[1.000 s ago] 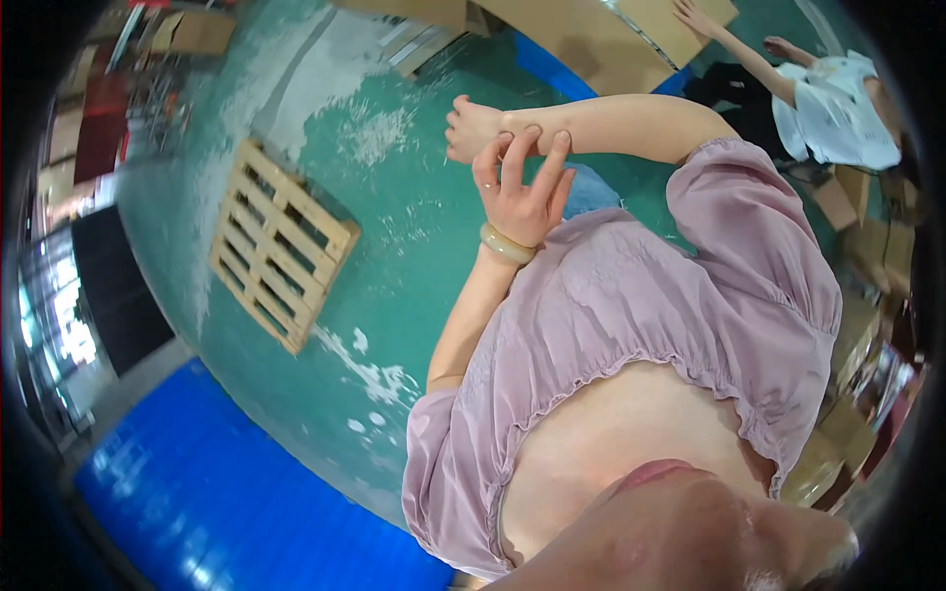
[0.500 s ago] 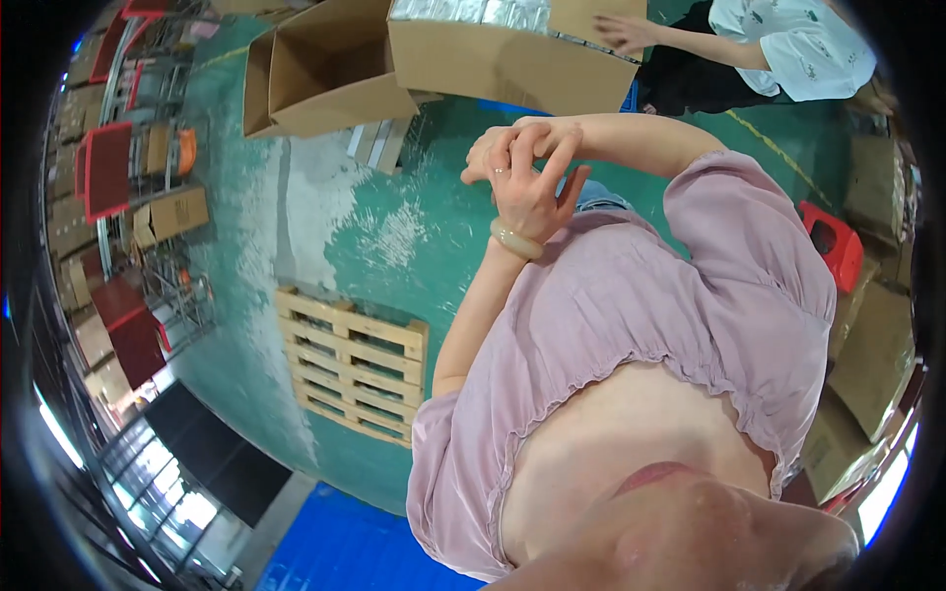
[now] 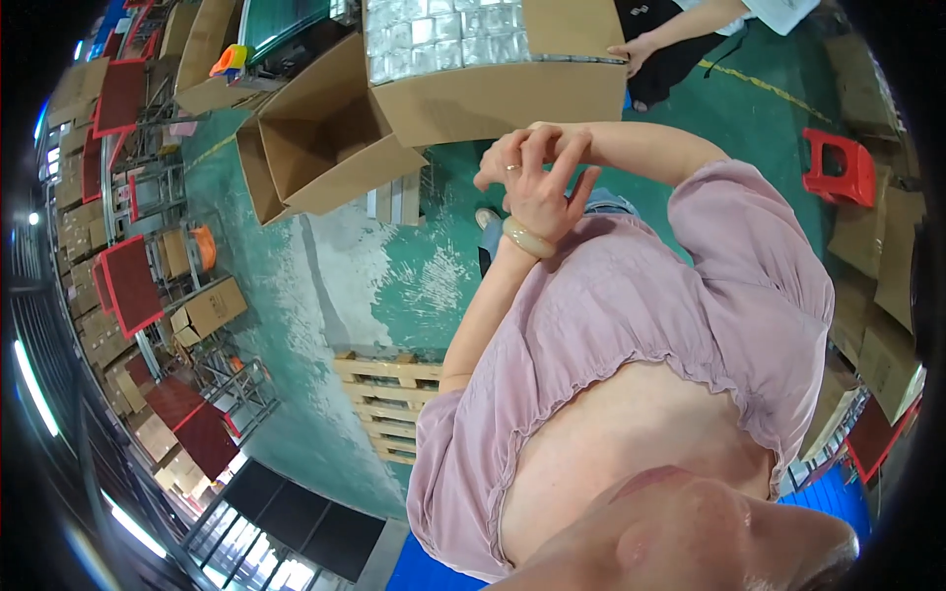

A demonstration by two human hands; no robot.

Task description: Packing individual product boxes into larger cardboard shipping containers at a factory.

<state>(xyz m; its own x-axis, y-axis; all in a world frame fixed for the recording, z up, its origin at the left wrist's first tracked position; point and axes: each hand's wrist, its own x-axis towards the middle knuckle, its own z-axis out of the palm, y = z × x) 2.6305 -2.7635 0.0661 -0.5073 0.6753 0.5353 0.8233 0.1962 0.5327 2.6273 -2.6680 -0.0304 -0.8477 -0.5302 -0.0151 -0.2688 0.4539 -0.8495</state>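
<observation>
My left hand (image 3: 542, 202), with a pale bangle at the wrist and a ring on one finger, lies across my right hand (image 3: 495, 164) in front of my waist. Its fingers are bent and spread apart. Most of the right hand's fingers are hidden beneath it. Neither hand shows an object in it. Beyond them stands a large cardboard carton (image 3: 493, 103), filled with rows of clear plastic packs (image 3: 443, 39). A flap or sheet of cardboard (image 3: 572, 28) covers its right part. A co-worker's hand (image 3: 636, 51) touches that carton's right corner.
An open carton (image 3: 325, 133) stands left of the full one. A wooden pallet (image 3: 389, 399) lies on the green floor. Red-topped stands (image 3: 133, 286) line the left. At the right are a red plastic stool (image 3: 838, 167) and stacked cartons (image 3: 857, 231).
The view has shifted, so more of the full carton shows. The co-worker's hand has moved from above the carton to its corner. My hands stay together, the left over the right.
</observation>
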